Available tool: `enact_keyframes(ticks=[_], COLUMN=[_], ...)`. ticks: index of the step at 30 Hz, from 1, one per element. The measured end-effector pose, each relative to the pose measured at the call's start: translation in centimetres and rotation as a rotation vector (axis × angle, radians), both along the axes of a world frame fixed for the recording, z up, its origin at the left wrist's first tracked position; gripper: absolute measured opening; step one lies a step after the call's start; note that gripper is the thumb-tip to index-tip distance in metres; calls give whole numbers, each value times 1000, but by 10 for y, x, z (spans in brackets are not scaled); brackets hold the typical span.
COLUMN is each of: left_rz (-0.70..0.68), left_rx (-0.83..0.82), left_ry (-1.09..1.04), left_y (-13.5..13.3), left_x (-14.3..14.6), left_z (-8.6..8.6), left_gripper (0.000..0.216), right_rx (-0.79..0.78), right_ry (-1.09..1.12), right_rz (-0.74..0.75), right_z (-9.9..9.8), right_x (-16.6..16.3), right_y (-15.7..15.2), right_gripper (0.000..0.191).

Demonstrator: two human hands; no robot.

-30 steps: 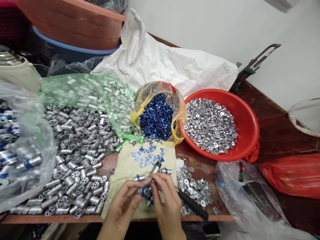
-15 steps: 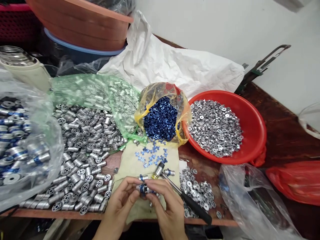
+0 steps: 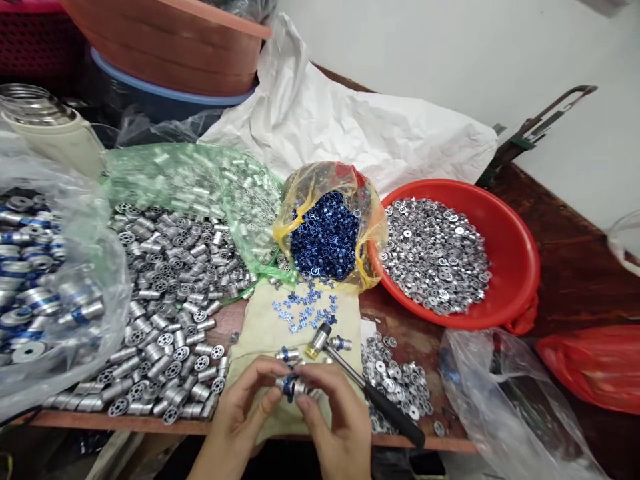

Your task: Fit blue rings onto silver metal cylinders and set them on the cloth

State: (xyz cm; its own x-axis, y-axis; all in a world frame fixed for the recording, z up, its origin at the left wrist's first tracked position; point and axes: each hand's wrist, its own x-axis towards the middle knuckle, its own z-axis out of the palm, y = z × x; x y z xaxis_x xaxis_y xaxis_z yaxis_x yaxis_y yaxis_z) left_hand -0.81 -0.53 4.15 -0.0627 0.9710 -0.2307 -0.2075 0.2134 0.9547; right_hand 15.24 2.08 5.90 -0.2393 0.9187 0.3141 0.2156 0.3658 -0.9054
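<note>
Between my left hand (image 3: 245,403) and my right hand (image 3: 336,408), the fingertips grip a small silver metal cylinder with a blue ring (image 3: 289,385). Both hands are closed on it, one at each end, low over a beige cloth (image 3: 257,327). Just beyond my fingers, another blue-ringed cylinder (image 3: 287,355) lies on the cloth, and a third one (image 3: 341,343) is to its right. A small hammer (image 3: 393,412) with a black handle rests beside my right hand, its yellow-tipped head on the cloth. Loose blue three-armed pieces (image 3: 305,310) are scattered farther up the cloth.
Plain silver cylinders (image 3: 170,267) are heaped on the left, partly under a green bag (image 3: 175,177). A yellowish bag (image 3: 300,180) holds blue pieces. Silver discs fill part of a red basin (image 3: 515,267); more discs (image 3: 395,380) lie by the hammer. A clear bag (image 3: 107,267) holds blue-ringed cylinders.
The held cylinder has turned slightly, and more of its silver right end shows between my fingers. My fingertips have shifted a little; the whole view has moved slightly.
</note>
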Motion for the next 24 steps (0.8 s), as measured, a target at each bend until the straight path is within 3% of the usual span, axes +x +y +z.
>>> enact_keyframes(ticks=[3, 5, 7, 10, 15, 19, 24], left_rz=[-55, -110, -89, -47, -249, -315, -316], left_rx=[70, 76, 58, -67, -223, -219, -206], left_ry=[59, 45, 1, -129, -356, -390, -369], left_y=[0, -1, -2, -4, -6, -8, -13], left_x=[-1, -1, 0, 1, 7, 11, 14], left_z=[3, 5, 8, 12, 8, 0, -3], left_gripper=[22, 23, 23, 28, 32, 33, 34], right_rx=[-462, -553, -461, -159, 202, 344, 394], right_ry=[255, 297, 212, -62, -298, -395, -435], right_rz=[145, 275, 262, 95, -22, -22, -59], right_z=[-3, -1, 3, 8, -1, -6, -7], right_x=[0, 1, 2, 4, 2, 2, 4], right_y=[-2, -3, -2, -3, -9, -14, -17], right_gripper=[37, 46, 40, 22, 37, 45, 42])
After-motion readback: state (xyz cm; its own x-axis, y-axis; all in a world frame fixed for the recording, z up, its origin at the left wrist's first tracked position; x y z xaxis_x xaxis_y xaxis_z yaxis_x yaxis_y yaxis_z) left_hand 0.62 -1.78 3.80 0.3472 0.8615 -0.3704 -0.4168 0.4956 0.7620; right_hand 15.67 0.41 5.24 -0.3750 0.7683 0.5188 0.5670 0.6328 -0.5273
